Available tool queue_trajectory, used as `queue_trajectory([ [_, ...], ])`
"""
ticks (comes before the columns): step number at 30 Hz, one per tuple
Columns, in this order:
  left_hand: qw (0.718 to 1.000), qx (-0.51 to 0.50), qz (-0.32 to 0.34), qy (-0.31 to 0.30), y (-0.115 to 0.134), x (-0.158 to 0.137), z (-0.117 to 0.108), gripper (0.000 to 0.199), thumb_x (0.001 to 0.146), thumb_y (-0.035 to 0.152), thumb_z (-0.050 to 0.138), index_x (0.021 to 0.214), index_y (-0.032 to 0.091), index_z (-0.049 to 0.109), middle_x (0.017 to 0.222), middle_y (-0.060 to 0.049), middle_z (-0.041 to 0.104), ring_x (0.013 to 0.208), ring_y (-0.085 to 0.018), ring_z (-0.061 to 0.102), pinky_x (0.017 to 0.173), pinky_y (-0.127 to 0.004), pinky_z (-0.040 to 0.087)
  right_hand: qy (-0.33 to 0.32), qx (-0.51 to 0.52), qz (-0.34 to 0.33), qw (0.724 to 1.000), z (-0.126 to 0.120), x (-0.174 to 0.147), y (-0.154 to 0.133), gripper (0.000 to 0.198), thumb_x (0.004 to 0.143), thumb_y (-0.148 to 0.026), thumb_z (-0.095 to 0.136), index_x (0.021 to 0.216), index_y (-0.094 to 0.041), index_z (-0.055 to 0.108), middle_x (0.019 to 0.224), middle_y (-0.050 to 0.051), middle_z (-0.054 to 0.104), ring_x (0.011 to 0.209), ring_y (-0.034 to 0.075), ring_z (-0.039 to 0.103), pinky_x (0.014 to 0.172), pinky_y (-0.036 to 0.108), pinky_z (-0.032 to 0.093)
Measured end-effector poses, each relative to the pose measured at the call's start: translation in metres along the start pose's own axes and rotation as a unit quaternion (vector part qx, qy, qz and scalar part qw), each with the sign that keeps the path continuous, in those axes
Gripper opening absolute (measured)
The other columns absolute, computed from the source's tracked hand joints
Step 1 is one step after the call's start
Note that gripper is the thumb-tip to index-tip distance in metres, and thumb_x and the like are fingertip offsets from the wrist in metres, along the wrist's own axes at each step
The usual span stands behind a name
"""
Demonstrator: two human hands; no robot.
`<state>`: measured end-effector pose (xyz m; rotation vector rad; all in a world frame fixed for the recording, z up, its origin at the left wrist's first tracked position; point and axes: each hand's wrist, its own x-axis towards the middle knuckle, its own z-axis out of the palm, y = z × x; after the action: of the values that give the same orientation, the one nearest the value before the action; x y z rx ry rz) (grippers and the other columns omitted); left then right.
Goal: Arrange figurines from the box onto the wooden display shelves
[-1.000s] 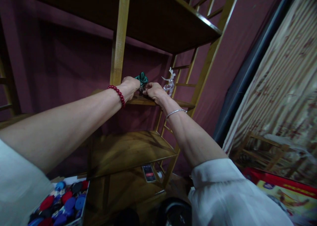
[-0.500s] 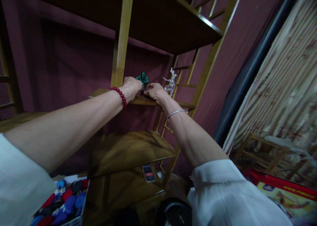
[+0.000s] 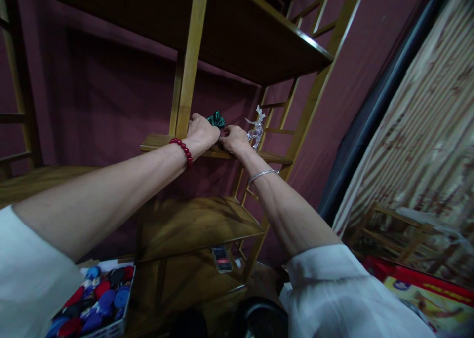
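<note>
Both hands reach onto a wooden shelf (image 3: 159, 141) at mid height. My left hand (image 3: 203, 132), with a red bead bracelet at the wrist, is closed around the near side of a dark green, shiny, bunched piece that looks like gathered cloth (image 3: 217, 119). Close beside it, my right hand (image 3: 235, 139) has its fingers pinched at the lower part of the same green piece. The fingertips are mostly hidden, and what lies between them is too dark to make out. A clear deer figurine (image 3: 256, 128) stands just right of my right hand.
Wooden uprights (image 3: 190, 61) frame the shelf, and a deep board (image 3: 252, 52) hangs above. Lower down is another board (image 3: 200, 224). A box (image 3: 124, 306) of red, blue and black items stands at lower left. Patterned curtains (image 3: 414, 131) hang at right, above a red-edged package (image 3: 425, 293).
My left hand has shifted slightly right in view, closer to my right hand. The green piece sits a little lower and is more covered by the hands.
</note>
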<state>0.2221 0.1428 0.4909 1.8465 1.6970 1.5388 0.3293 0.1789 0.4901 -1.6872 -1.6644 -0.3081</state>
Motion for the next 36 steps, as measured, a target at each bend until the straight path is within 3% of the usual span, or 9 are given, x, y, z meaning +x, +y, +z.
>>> queue_trajectory([
  [3,0.999,0.023,0.012,0.020,0.000,-0.007,-0.003,0.054,0.070,0.021,0.060,0.120,0.011,0.042,0.127,-0.018,0.049,0.116,-0.027,0.049,0.092,-0.033,0.042,0.001,-0.011,0.003,1.000,-0.003,-0.003,-0.002,0.037,0.071,-0.017,0.061,0.107,-0.013,0.062,0.106,0.010,0.065,0.101,0.021,0.058,0.083,0.025,0.043],
  [12,0.998,0.051,0.030,0.000,-0.001,-0.016,-0.008,0.054,0.071,0.027,0.058,0.121,0.012,0.042,0.126,-0.018,0.048,0.111,-0.027,0.053,0.089,-0.032,0.044,-0.016,0.001,0.013,1.000,-0.001,-0.002,0.001,0.040,0.071,-0.021,0.062,0.110,-0.014,0.062,0.105,0.010,0.066,0.100,0.022,0.059,0.082,0.025,0.043],
  [23,0.998,0.053,0.025,-0.029,0.002,-0.019,-0.012,0.051,0.075,0.029,0.055,0.121,0.013,0.044,0.118,-0.017,0.058,0.107,-0.028,0.056,0.085,-0.034,0.045,-0.018,-0.008,0.013,1.000,0.003,0.000,0.003,0.039,0.068,-0.017,0.062,0.107,-0.016,0.063,0.099,0.010,0.068,0.096,0.022,0.061,0.079,0.025,0.043],
  [30,0.997,0.076,0.026,-0.014,0.001,-0.015,-0.009,0.046,0.072,0.027,0.056,0.115,0.013,0.051,0.121,-0.017,0.057,0.113,-0.026,0.052,0.087,-0.031,0.044,-0.026,0.017,0.004,1.000,0.002,-0.002,0.004,0.034,0.070,-0.017,0.060,0.103,-0.016,0.065,0.097,0.008,0.068,0.091,0.019,0.061,0.077,0.023,0.043],
  [36,0.996,0.064,0.034,-0.055,0.000,-0.010,-0.003,0.036,0.072,0.031,0.056,0.103,0.016,0.061,0.106,-0.015,0.065,0.098,-0.027,0.061,0.076,-0.031,0.048,-0.027,0.022,0.000,0.999,0.004,0.000,0.007,0.030,0.069,-0.017,0.060,0.098,-0.017,0.066,0.093,0.007,0.069,0.088,0.019,0.062,0.076,0.023,0.044],
])
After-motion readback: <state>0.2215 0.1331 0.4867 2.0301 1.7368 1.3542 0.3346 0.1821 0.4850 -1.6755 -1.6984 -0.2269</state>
